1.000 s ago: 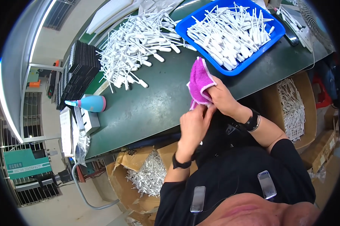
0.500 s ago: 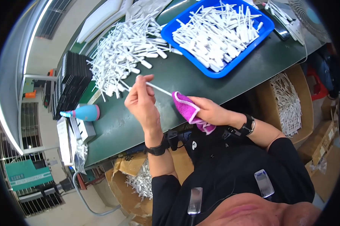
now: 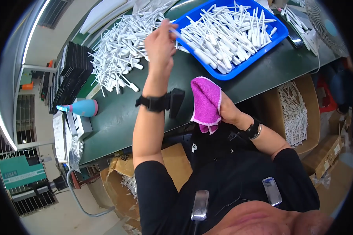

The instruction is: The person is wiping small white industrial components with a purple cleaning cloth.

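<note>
The left hand [image 3: 160, 45] seems to pinch one white stick [image 3: 202, 56], which is blurred and slants across the left rim of the blue tray [image 3: 250, 64]. The right hand [image 3: 229, 107] grips a purple cloth [image 3: 205, 102] in front of the bench [image 3: 113, 125]. If the fingers loosen too early, the stick could strike the rim and fall outside. Because the loose heap [image 3: 119, 47] lies just beside the tray, the stick could then mix with it.
</note>
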A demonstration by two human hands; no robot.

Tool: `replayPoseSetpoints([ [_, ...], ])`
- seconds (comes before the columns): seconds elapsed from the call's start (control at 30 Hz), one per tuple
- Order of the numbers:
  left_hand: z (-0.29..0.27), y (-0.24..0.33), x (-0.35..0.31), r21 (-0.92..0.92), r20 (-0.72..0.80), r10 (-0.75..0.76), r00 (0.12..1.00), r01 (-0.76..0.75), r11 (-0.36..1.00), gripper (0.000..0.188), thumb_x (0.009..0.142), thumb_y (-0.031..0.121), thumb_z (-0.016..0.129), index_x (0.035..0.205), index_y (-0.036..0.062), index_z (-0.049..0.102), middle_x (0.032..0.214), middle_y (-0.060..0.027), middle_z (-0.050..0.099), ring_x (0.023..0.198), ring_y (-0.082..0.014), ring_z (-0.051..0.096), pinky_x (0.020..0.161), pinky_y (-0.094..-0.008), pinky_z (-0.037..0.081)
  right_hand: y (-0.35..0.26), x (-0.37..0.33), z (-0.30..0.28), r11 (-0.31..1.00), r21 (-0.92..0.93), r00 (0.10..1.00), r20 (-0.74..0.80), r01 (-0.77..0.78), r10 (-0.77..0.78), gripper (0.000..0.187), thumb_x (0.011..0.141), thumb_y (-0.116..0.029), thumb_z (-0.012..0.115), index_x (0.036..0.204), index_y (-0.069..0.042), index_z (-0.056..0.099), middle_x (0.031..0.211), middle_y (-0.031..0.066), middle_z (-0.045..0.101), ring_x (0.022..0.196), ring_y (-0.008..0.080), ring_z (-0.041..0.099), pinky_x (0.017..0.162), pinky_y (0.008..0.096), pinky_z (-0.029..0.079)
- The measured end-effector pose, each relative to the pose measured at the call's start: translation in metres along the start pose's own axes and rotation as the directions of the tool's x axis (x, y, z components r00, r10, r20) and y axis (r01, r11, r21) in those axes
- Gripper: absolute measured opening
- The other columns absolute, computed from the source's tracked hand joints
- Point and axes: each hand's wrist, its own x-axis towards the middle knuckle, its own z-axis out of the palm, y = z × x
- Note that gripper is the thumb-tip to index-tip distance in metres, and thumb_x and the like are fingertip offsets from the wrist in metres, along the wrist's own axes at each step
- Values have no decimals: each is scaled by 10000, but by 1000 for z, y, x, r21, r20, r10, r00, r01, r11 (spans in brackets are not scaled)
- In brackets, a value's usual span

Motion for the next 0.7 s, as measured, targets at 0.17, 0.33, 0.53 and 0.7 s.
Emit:
replayPoseSetpoints([
  [0.17, 0, -12, 10, 214, 146, -46, 988, 14, 977, 369, 928, 329, 534, 967, -26, 622, 688, -18, 588, 436, -45, 363, 402, -210, 292, 8, 5, -10, 978, 134, 985, 81, -160, 150, 458, 984, -222, 405, 1393, -34, 325, 1276, 96, 500, 1102, 164, 527, 955, 324, 428],
  [0.33, -68, -7, -25, 912, 113, 97, 989, -142, 386, 416, 896, 395, 532, 831, 6, 665, 682, -100, 647, 521, -192, 556, 516, -318, 430, 6, 3, -15, 982, 108, 983, 116, -158, 145, 455, 984, -215, 407, 1393, -32, 325, 1256, 93, 512, 1086, 165, 536, 944, 324, 437],
  [0.53, -171, -16, -59, 954, -162, 84, 983, 178, -241, 464, 870, 463, 523, 751, 32, 646, 636, -118, 635, 623, -286, 634, 610, -381, 478, 13, 9, -11, 990, 59, 987, 103, -127, 121, 457, 980, -200, 412, 1395, -30, 323, 1257, 92, 513, 1080, 164, 538, 941, 327, 441],
  [0.7, -176, -14, -72, 971, -200, -34, 979, 193, -139, 464, 871, 456, 526, 730, 27, 633, 598, -71, 631, 527, -213, 621, 559, -343, 482, 10, 9, -13, 981, 104, 979, 135, -167, 152, 454, 979, -190, 413, 1394, -27, 324, 1250, 94, 516, 1077, 166, 541, 941, 328, 444],
])
